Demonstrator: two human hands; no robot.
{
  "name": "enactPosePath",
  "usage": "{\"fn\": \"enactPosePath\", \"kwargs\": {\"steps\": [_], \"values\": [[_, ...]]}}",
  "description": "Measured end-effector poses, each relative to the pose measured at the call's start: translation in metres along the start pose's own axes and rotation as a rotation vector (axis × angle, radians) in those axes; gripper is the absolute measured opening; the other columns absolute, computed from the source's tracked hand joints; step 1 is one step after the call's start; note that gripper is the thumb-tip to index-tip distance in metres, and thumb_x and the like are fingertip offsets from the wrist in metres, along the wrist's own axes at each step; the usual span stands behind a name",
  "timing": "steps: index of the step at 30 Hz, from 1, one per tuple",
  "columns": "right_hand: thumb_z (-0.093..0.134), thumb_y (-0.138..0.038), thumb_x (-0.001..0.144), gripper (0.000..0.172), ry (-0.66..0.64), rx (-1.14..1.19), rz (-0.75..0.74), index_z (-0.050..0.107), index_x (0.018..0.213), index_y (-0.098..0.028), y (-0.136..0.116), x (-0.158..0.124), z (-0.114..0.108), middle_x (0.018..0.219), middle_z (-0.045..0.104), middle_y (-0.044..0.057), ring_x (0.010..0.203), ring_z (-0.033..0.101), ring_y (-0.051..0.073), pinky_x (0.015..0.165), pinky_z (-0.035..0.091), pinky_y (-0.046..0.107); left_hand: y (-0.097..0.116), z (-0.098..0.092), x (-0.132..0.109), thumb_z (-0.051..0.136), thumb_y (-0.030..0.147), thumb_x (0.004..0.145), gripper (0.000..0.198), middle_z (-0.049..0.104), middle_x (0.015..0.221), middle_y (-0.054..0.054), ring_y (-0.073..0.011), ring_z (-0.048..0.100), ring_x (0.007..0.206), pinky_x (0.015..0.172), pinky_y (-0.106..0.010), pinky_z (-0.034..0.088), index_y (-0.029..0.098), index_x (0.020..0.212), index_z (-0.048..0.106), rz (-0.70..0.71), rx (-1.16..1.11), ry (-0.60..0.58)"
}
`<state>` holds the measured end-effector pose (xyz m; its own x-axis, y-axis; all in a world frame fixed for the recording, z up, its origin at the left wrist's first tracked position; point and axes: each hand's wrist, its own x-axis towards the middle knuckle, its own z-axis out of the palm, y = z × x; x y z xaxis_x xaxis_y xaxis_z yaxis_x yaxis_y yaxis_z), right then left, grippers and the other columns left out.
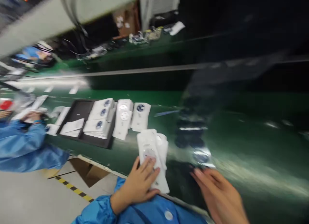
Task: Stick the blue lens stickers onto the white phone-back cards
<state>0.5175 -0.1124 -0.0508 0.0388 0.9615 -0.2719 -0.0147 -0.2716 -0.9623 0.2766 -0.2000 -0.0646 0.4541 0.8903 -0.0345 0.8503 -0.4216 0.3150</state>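
My left hand [142, 182] lies with its fingers spread on a stack of white cut pieces [148, 141] at the front edge of the green table. At the right, my right hand [219, 191] has its fingers together at the near end of a clear film strip [201, 156] with dark round shapes along it. Whether the fingertips pinch the film is blurred. Beyond the stack lie more white pieces, one pile with white discs [123, 119] and one with a dark disc [140, 116].
A black tray [77, 112] holding white pieces stands at the left. Past it, a person's blue sleeves [29, 143] and hands reach over the table. A thin blue item [166, 113] lies mid-table. Cables and small parts fill the back shelf [120, 50].
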Motion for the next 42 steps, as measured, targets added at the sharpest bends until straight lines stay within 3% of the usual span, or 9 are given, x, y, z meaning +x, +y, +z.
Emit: {"fn": "enactPosePath", "kwargs": {"steps": [1,3,8,11,15,22,42], "values": [[0.084,-0.062,0.070,0.044,-0.009,0.025,0.047,0.062,0.071,-0.025,-0.004,0.002,0.002,0.073,0.070,0.004,0.077,0.073,0.025,0.070,0.061,0.036,-0.003,-0.001,0.004,0.051,0.050,0.100,0.067,0.030,0.163,-0.019,-0.0367,0.023,0.153,0.123,-0.063,0.014,0.016,0.156,0.035,0.031,-0.023,-0.004],[0.088,-0.059,0.065,0.044,-0.024,0.006,0.091,0.062,0.068,-0.024,-0.011,0.013,0.013,0.076,0.074,0.006,0.082,0.075,0.028,0.077,0.062,0.040,-0.009,0.001,0.010,0.052,0.042,0.101,0.064,0.030,0.163,-0.020,-0.0377,0.022,0.154,0.122,-0.065,0.014,0.013,0.155,0.035,0.089,-0.052,0.002],[0.088,-0.056,0.065,0.041,-0.179,-0.026,0.135,0.064,0.072,-0.023,-0.014,0.044,0.055,0.081,0.077,0.007,0.083,0.075,0.027,0.081,0.060,0.041,-0.009,0.002,0.015,0.054,0.034,0.099,0.050,0.042,0.158,-0.016,-0.0378,0.026,0.152,0.123,-0.063,0.016,0.011,0.143,0.052,0.140,-0.065,0.070],[0.086,-0.053,0.068,0.038,-0.242,-0.080,0.142,0.064,0.075,-0.022,-0.010,0.050,0.067,0.083,0.077,0.006,0.080,0.073,0.024,0.079,0.058,0.038,-0.005,0.005,0.015,0.054,0.026,0.099,0.040,0.049,0.153,-0.014,-0.0352,0.036,0.147,0.124,-0.061,0.016,0.010,0.135,0.058,0.108,-0.075,0.148],[0.085,-0.050,0.072,0.035,-0.297,-0.183,0.153,0.064,0.077,-0.022,-0.007,0.049,0.066,0.082,0.075,0.005,0.078,0.071,0.022,0.076,0.056,0.034,-0.004,0.011,0.013,0.058,0.021,0.098,0.033,0.060,0.144,-0.012,-0.0295,0.052,0.134,0.124,-0.060,0.023,0.014,0.129,0.063,0.092,-0.106,0.237],[0.085,-0.049,0.071,0.033,-0.377,-0.294,0.176,0.067,0.074,-0.021,-0.013,0.048,0.067,0.080,0.075,0.005,0.077,0.070,0.021,0.074,0.055,0.034,-0.007,0.017,0.007,0.057,0.014,0.097,0.028,0.068,0.131,-0.011,-0.0260,0.060,0.126,0.123,-0.064,0.023,0.013,0.124,0.064,0.136,-0.125,0.310],[0.084,-0.051,0.069,0.034,-0.383,-0.381,0.173,0.069,0.072,-0.021,-0.021,0.049,0.077,0.078,0.076,0.006,0.074,0.071,0.022,0.068,0.055,0.033,-0.008,0.012,0.009,0.058,0.017,0.098,0.026,0.069,0.128,-0.012,-0.0269,0.059,0.127,0.122,-0.067,0.023,0.014,0.123,0.065,0.145,-0.142,0.314]]}}
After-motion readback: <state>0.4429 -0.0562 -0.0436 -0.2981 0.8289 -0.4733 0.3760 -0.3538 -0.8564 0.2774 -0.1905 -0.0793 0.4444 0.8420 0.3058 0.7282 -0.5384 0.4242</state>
